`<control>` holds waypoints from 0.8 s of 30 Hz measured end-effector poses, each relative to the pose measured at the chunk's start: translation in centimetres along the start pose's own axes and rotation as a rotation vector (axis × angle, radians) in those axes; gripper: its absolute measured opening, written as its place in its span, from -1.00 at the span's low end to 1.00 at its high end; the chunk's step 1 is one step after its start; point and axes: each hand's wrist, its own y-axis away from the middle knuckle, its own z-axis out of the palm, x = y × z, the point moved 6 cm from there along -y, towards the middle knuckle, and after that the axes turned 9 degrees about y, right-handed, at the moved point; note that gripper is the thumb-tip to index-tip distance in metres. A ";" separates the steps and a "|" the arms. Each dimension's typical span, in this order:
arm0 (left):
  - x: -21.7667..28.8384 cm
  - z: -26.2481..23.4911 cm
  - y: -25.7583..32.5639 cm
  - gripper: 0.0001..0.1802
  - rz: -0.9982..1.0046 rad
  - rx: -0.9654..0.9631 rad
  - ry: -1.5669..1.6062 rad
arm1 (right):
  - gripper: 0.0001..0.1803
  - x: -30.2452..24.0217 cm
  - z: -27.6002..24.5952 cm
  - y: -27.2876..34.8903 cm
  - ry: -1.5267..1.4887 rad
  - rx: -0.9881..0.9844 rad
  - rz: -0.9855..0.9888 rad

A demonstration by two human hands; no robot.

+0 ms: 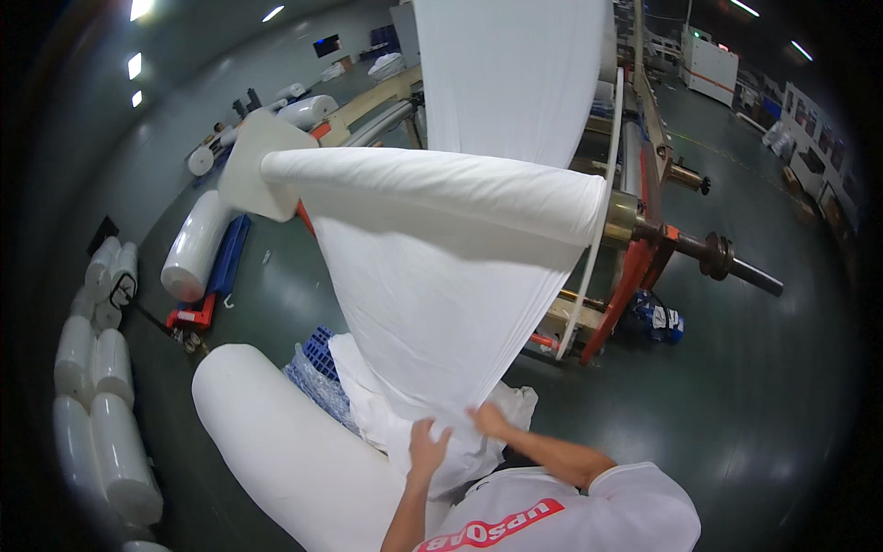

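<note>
A wide sheet of white fabric [423,294] hangs from a fabric-wrapped roller [432,189] and narrows down toward me. My right hand [491,421] is closed on the sheet's lower right edge, somewhat blurred. Just left of it, my left hand [428,448] rests against the fabric with thumb and fingers apart. Below and around both hands lies a bunched heap of white fabric [368,391]. Part of that heap is hidden by my hands and my torso.
A big white roll [285,442] lies close at my left. Beyond it are a blue crate [322,354], a red-and-blue pallet jack [193,317] and stacked wrapped rolls [115,451]. The machine's orange frame and protruding steel shaft [754,276] stand to the right, near a blue motor [660,320].
</note>
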 end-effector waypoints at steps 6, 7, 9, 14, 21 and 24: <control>1.6 5.8 -3.2 -0.70 -0.032 -0.432 -0.437 | -0.52 -6.8 8.6 8.9 0.167 -0.706 -0.631; -3.7 4.6 -1.1 -0.74 -0.140 -0.480 -0.489 | -0.47 -8.8 7.1 9.7 0.234 -0.917 -0.732; -12.4 1.0 4.6 -0.74 -0.274 -0.483 -0.592 | -0.29 -6.4 2.6 5.7 0.010 -0.671 -0.396; -19.5 -3.9 15.0 -0.50 -0.663 -0.868 -0.638 | -0.46 4.7 -13.8 -3.2 -1.226 0.432 0.413; -0.7 1.1 -0.7 -0.54 -0.077 -0.107 -0.032 | -0.60 1.1 -1.1 -1.3 0.030 0.050 0.053; 8.3 2.4 -4.4 -0.61 0.218 -0.091 -0.179 | -0.72 -7.4 6.0 4.6 -0.020 -0.193 -0.323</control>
